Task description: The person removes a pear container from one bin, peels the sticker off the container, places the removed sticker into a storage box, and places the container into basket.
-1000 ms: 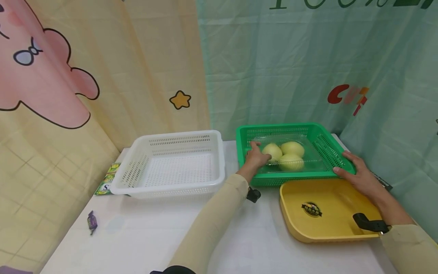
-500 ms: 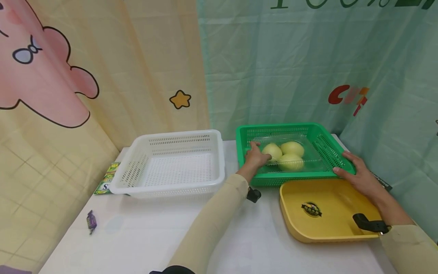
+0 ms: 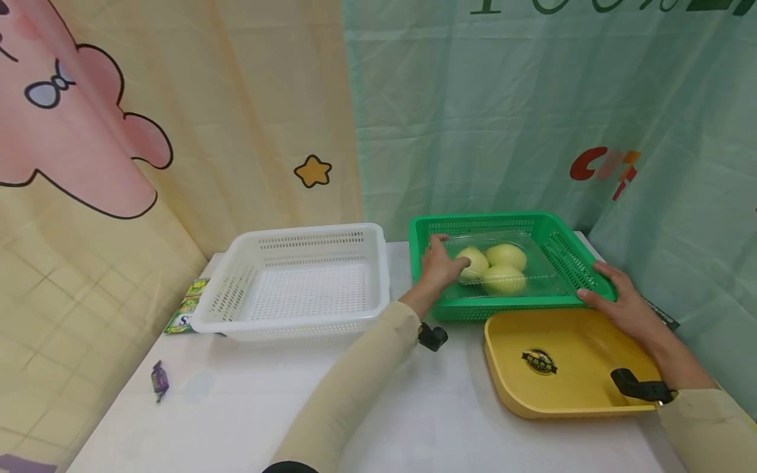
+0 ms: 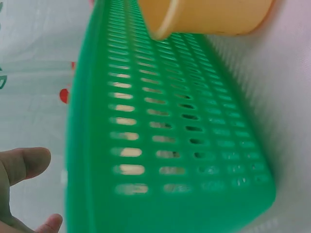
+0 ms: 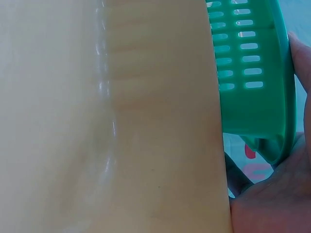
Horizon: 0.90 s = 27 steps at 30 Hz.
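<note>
A clear plastic box [image 3: 543, 279] with three round pale yellow-green fruits [image 3: 504, 281] lies inside the green perforated basket [image 3: 508, 303] in the head view. At the box's left end is my left hand [image 3: 439, 268], thumb and fingers spread, reaching over the basket's front rim. The left wrist view shows the thumb [image 4: 34, 162] beside the basket's rim. My right hand [image 3: 629, 309] grips the basket's right front corner, thumb on the front rim and fingers along the side. In the right wrist view, this hand [image 5: 272, 199] wraps that corner, partly hidden behind a yellow tray.
The yellow tray [image 3: 573, 387] stands right in front of the green basket, under my right forearm. To the left is a white perforated basket [image 3: 290, 326], with green packets [image 3: 188, 310] partly beneath it. A purple wrapped candy [image 3: 160, 381] lies at the table's left.
My left hand and forearm have shifted slightly left, and the fingers have drawn back toward the box's left edge. The right hand, basket and fruits have stayed put.
</note>
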Each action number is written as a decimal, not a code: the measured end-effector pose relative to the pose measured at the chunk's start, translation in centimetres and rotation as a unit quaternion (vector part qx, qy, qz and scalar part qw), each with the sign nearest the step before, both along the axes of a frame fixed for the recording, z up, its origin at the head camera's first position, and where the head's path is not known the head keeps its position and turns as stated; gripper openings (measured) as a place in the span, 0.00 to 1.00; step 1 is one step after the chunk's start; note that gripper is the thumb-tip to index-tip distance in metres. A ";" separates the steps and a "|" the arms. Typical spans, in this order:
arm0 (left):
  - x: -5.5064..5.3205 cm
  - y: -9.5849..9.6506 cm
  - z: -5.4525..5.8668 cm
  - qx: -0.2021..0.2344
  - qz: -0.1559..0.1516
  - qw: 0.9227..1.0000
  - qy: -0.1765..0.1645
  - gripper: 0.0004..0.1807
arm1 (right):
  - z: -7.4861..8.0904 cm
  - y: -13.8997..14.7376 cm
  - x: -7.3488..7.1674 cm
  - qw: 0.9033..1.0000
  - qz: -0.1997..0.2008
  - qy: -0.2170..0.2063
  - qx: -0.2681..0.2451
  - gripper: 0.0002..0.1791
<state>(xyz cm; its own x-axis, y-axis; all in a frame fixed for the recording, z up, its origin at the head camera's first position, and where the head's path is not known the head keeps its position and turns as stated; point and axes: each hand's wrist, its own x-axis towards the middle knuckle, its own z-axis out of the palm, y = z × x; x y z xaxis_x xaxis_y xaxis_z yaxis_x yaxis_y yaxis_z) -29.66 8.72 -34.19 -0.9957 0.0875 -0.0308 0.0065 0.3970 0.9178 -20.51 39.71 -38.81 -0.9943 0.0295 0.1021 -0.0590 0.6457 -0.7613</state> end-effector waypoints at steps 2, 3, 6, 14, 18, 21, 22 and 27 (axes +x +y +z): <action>0.1 -0.3 0.3 0.016 -0.004 1.000 0.000 0.33 | 0.0 0.0 0.0 1.000 0.001 -0.001 -0.002 0.45; 0.1 -0.5 0.4 0.025 -0.007 1.000 -0.001 0.33 | 0.1 0.0 0.0 1.000 0.000 -0.002 -0.002 0.45; 0.3 -1.0 0.6 0.047 -0.019 0.999 -0.002 0.34 | 0.0 0.0 -0.1 1.000 -0.003 -0.004 0.000 0.45; 1.4 -2.2 1.6 0.097 -0.058 0.994 0.000 0.34 | -0.1 0.0 -0.1 1.000 -0.006 -0.003 0.005 0.45; 1.9 -3.1 2.2 0.108 -0.067 0.992 -0.008 0.33 | 0.0 0.1 -0.1 1.000 -0.004 -0.008 0.006 0.45; 2.2 -3.8 2.5 0.108 -0.068 0.992 -0.009 0.33 | 0.1 0.1 -0.1 1.000 -0.004 -0.010 0.007 0.45; 2.2 -4.1 2.5 0.109 -0.068 0.992 -0.009 0.33 | 0.2 0.0 -0.1 1.000 -0.004 -0.008 0.008 0.45; 2.4 -5.5 2.6 0.115 -0.070 0.991 -0.004 0.34 | 0.2 -0.1 -0.1 1.000 -0.004 -0.003 0.011 0.45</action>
